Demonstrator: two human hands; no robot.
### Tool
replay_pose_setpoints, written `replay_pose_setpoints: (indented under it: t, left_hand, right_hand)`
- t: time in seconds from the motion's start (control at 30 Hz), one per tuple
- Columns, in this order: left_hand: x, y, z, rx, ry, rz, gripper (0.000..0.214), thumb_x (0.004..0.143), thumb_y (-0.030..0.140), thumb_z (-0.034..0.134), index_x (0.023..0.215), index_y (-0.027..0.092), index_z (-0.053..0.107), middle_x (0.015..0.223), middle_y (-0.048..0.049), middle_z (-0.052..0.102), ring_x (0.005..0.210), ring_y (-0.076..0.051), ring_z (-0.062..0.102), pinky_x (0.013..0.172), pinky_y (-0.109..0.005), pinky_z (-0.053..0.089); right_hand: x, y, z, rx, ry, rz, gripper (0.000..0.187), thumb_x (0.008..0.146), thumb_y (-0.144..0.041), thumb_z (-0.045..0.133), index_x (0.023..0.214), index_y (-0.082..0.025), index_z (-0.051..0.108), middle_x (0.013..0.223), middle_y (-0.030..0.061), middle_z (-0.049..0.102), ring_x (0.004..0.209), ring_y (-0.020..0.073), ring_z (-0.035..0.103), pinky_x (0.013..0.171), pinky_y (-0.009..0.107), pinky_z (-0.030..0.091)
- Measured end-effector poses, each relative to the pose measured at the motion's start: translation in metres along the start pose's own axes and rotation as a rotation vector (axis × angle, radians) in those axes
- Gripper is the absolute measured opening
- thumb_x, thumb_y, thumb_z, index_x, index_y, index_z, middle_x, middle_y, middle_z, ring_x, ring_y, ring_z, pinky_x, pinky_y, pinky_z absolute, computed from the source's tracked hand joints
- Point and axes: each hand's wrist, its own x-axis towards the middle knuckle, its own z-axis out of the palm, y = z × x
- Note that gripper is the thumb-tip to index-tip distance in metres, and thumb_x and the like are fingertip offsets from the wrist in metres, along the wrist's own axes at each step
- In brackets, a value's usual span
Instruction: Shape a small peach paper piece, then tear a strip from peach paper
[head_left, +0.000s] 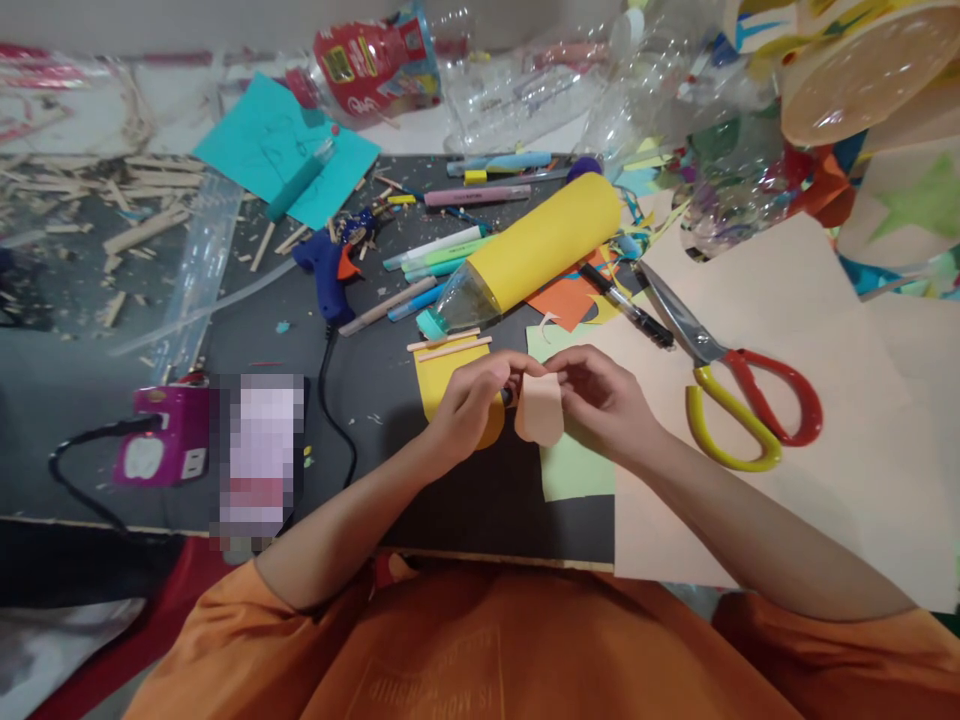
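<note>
The peach cutout sits pinched between the left hand and right hand, above the desk's near edge. Thin paper could crease or tear if the fingers squeeze unevenly. Farther off, scissors and a glue gun lie well apart.

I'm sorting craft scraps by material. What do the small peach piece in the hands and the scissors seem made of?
Peach piece, held by both hands: seemingly matte paper or thin card; it curves softly. Scissors: shiny grey metal blades, glossy red and yellow handles, probably plastic.
</note>
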Motion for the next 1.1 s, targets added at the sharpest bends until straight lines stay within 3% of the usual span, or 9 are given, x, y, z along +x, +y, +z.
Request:
replay_pose_setpoints:
  t: [0.13,0.23,0.47,0.73,1.1]
  left_hand:
    - [0.0000,0.0012,0.0010,0.116,-0.006,0.007,0.022,0.089,0.033,0.051,0.086,0.019,0.068,0.084,-0.0042,0.071,0.075,-0.016,0.064,0.068,-0.027,0.050]
    - [0.0001,0.0035,0.0034,0.141,0.006,0.031,0.013,0.086,0.027,0.057,0.085,0.019,0.066,0.085,-0.0036,0.072,0.075,-0.015,0.066,0.069,-0.025,0.052]
    - [0.0011,-0.0010,0.0054,0.084,0.042,0.014,0.018,0.083,0.035,0.065,0.087,0.018,0.063,0.077,-0.0026,0.070,0.070,-0.014,0.066,0.064,-0.023,0.053]
    - [0.0038,-0.0012,0.0049,0.109,0.008,-0.077,0.016,0.083,0.034,0.060,0.079,0.019,0.057,0.072,0.0001,0.067,0.066,-0.012,0.065,0.060,-0.020,0.049]
    - [0.0061,-0.0002,0.0068,0.081,0.023,-0.130,0.017,0.080,0.034,0.059,0.075,0.020,0.052,0.059,0.0058,0.053,0.054,-0.008,0.047,0.053,-0.020,0.038]
  right_hand:
    - [0.0001,0.0014,0.0005,0.023,0.039,0.034,0.026,0.084,-0.048,0.067,0.087,-0.022,0.064,0.078,0.0017,0.065,0.069,0.0141,0.060,0.062,0.028,0.047]
    - [-0.0001,0.0021,0.0010,0.039,0.056,0.050,0.028,0.084,-0.050,0.067,0.084,-0.022,0.067,0.080,0.0023,0.067,0.070,0.0145,0.061,0.063,0.029,0.047]
    - [0.0003,-0.0008,0.0020,0.019,0.085,0.097,0.037,0.079,-0.057,0.069,0.079,-0.020,0.066,0.072,0.0018,0.066,0.066,0.0153,0.059,0.061,0.029,0.046]
    - [0.0005,0.0004,0.0006,-0.042,0.105,0.072,0.039,0.081,-0.057,0.067,0.073,-0.019,0.063,0.069,0.0012,0.062,0.065,0.0143,0.056,0.062,0.029,0.045]
    - [0.0024,0.0004,0.0017,-0.009,0.072,0.093,0.035,0.080,-0.054,0.069,0.080,-0.019,0.064,0.069,-0.0008,0.058,0.062,0.0123,0.050,0.059,0.027,0.040]
